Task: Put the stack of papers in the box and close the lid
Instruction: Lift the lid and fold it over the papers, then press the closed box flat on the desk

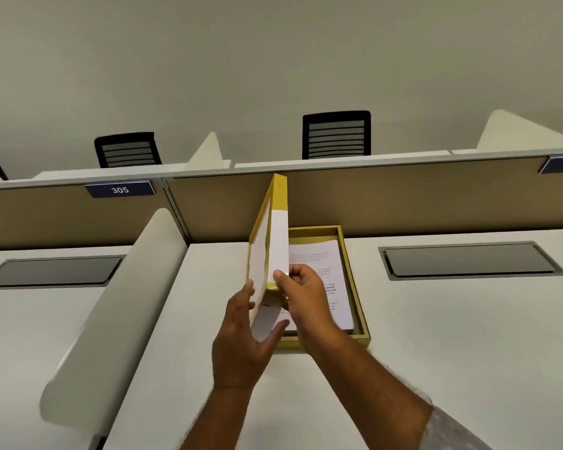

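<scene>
A shallow yellow box (359, 297) lies on the white desk, and the stack of printed papers (332, 274) rests flat inside it. The yellow-and-white lid (275, 235) stands almost upright on edge over the box's left side. My left hand (244, 345) holds the lid's near lower corner from the left, thumb on its near edge. My right hand (301, 300) pinches the lid's near end from the right, above the papers. The box's near left corner is hidden behind my hands.
A white curved divider (117, 316) rises to the left of the box. A tan partition (403, 196) stands right behind it, carrying a blue sign "305" (120, 190). Dark cable hatches (468, 259) (52, 271) sit in the desk. Black chairs (336, 134) stand beyond.
</scene>
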